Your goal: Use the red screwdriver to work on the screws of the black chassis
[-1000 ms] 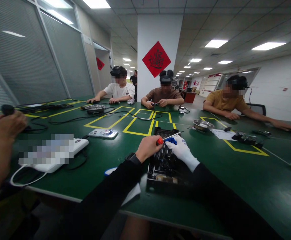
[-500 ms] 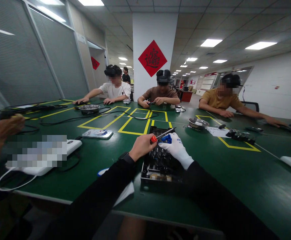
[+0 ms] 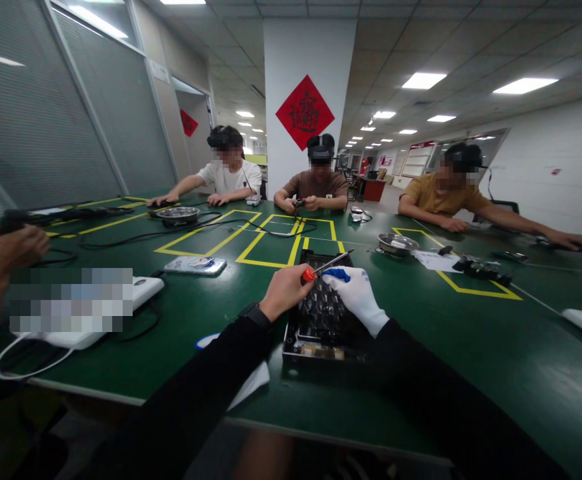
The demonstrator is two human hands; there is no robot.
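Bare, with a dark band at the wrist, my left hand (image 3: 287,291) is closed round the red handle of a screwdriver (image 3: 309,274). The metal shaft points up and to the right. In a white glove with blue fingertips, my right hand (image 3: 355,293) is closed beside the shaft; whatever its fingertips pinch is too small to make out. Both hands are over a black open-topped case (image 3: 315,327) with dark parts inside, which lies on the green table (image 3: 251,300).
A phone (image 3: 195,265) and a white power strip (image 3: 145,291) lie left. Metal bowls (image 3: 397,244) (image 3: 178,215), cables and dark parts (image 3: 483,270) lie farther out. Another person's hand (image 3: 15,250) reaches in at far left; three people sit opposite.
My right hand has shifted slightly, showing more of the glove's back. My left hand still holds the screwdriver. The view has tilted a little, and the person at the right has reached farther out.
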